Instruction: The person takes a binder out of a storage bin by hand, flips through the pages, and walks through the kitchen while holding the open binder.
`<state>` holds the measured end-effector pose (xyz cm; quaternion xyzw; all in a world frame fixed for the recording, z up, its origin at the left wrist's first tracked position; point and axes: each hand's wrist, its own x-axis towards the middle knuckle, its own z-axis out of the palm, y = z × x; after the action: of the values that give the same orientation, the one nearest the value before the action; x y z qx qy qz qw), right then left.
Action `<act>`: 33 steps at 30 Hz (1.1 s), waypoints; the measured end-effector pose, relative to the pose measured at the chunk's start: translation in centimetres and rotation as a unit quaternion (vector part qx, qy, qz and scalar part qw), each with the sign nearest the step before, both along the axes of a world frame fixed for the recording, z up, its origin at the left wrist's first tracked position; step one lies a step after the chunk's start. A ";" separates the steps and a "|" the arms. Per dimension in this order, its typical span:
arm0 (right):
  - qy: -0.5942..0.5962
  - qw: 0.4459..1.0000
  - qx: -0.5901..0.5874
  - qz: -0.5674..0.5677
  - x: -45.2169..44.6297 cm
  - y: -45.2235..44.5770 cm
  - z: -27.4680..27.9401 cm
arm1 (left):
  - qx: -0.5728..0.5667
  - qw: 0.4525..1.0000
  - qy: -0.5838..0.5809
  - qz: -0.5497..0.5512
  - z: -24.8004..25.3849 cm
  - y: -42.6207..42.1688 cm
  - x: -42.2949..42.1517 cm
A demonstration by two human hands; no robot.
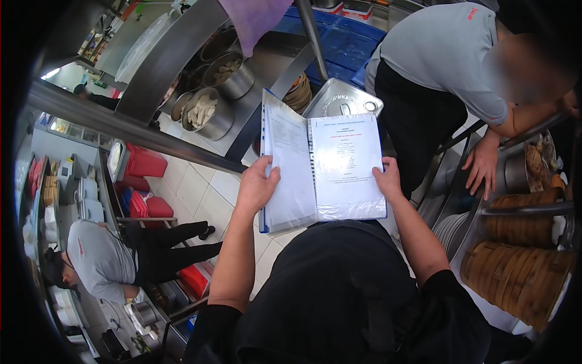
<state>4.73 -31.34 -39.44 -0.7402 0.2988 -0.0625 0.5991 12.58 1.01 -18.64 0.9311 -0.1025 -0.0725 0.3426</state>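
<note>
An opened ring folder [348,164] with clear plastic sleeves is held up in front of my body. Its right page carries a printed sheet with a few coloured heading lines; the small text is too fine to read. My left hand [257,184] grips the folder's left edge, thumb on the sleeve and fingers behind the cover. On the right edge, my right hand [389,179] holds it the same way, thumb in front. The fingers behind the folder are hidden. Just beyond its top edge lies a shiny metal lid [344,100].
Metal pots [209,115] with pale food stand on a steel shelf ahead. Bamboo steamers [515,279] are stacked at right, near plates [451,233]. One person [433,51] leans at the right; another person [100,255] works at the left counter. Red bins [142,167] stand left.
</note>
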 end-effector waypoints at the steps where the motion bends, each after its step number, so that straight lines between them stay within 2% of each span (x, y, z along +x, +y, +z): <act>1: -0.002 1.000 -0.007 -0.001 0.1 0.1 -0.1 | 0.004 1.000 -0.013 -0.006 -0.4 0.1 0.1; 8: -0.001 1.000 -0.007 0.001 0.1 0.6 0.8 | 0.011 0.998 -0.055 -0.034 -1.2 0.0 0.5; 11: -0.027 0.999 0.003 0.018 -0.1 1.0 2.5 | 0.006 0.999 0.027 -0.015 0.8 -1.2 0.2; 13: -0.070 0.997 -0.025 0.018 -0.1 1.3 2.6 | -0.004 1.000 0.013 -0.023 0.2 -1.2 0.4; 16: -0.011 0.995 -0.059 0.080 -0.2 1.0 2.7 | -0.014 0.999 -0.005 -0.034 -0.1 -1.3 0.6; 19: 0.023 0.997 -0.018 0.068 -0.1 1.3 2.8 | -0.024 0.999 0.004 -0.030 0.4 -2.0 0.5; 23: 0.004 0.997 -0.036 0.068 0.0 1.4 2.1 | -0.063 0.997 -0.017 -0.036 -0.5 -2.4 0.6; 26: 0.005 0.998 -0.031 0.063 0.2 1.4 1.9 | -0.046 0.998 0.032 -0.033 -0.8 -2.5 1.1; 33: 0.002 0.999 -0.011 0.045 0.4 1.7 1.9 | -0.083 0.996 0.041 0.009 -1.9 -3.0 1.1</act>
<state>5.10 -29.61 -37.53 -0.7597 0.2655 -0.0368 0.5925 13.69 -2.00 -20.59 0.8965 -0.0855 -0.0989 0.4234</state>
